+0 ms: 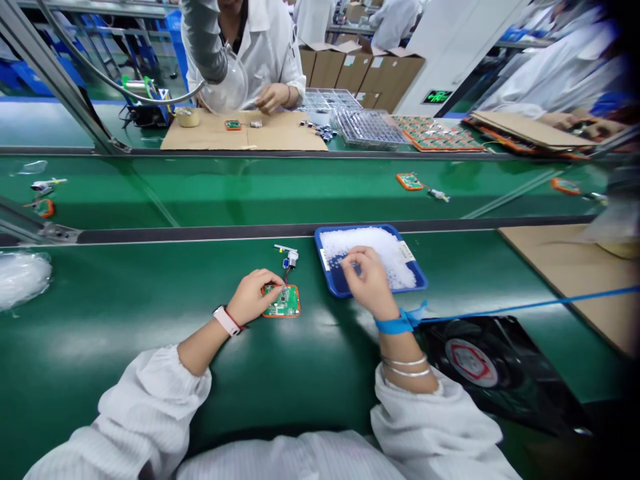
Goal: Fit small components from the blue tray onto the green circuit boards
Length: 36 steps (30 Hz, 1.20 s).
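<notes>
My left hand (255, 297) is closed at the upper left of a green circuit board (286, 305) with an orange edge, its fingertips on the board near the top edge. Short wires run from the board up to a small motor-like part (289, 259) with white and blue pieces, which lies on the bench. Over a shallow blue tray (336, 285) of small white pieces (387, 248), my right hand (367, 280) has thumb and forefinger pinched together. Whatever is between those fingertips is too small to make out.
A blue cord (500, 309) runs from my right wrist toward the right. Beside that arm lies a black glossy bag (520, 380); cardboard (575, 260) is beyond it. A green conveyor belt (280, 190) carries more boards. Across it, a person's hand (273, 98) is above cardboard.
</notes>
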Each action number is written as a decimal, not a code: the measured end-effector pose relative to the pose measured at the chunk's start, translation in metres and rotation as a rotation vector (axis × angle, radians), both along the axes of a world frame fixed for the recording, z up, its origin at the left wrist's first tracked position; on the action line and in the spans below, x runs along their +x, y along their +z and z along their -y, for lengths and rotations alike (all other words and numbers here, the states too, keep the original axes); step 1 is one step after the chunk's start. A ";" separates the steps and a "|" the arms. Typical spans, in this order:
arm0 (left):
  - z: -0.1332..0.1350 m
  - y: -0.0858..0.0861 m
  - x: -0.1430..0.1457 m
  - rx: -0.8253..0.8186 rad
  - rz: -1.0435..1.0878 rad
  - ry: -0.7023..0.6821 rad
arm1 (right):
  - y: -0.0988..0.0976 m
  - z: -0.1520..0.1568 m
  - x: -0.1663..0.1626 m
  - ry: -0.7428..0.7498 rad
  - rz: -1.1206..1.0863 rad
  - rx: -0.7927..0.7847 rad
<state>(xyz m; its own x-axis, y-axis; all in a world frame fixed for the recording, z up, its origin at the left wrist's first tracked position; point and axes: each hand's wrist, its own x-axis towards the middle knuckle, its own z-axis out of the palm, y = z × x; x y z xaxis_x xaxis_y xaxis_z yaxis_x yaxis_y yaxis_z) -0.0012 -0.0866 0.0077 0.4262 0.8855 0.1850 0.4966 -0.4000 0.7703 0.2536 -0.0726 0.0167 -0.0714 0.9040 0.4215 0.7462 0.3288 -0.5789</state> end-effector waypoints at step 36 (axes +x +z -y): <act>0.013 0.014 -0.010 0.055 -0.284 -0.098 | -0.001 -0.010 0.023 -0.119 -0.139 0.026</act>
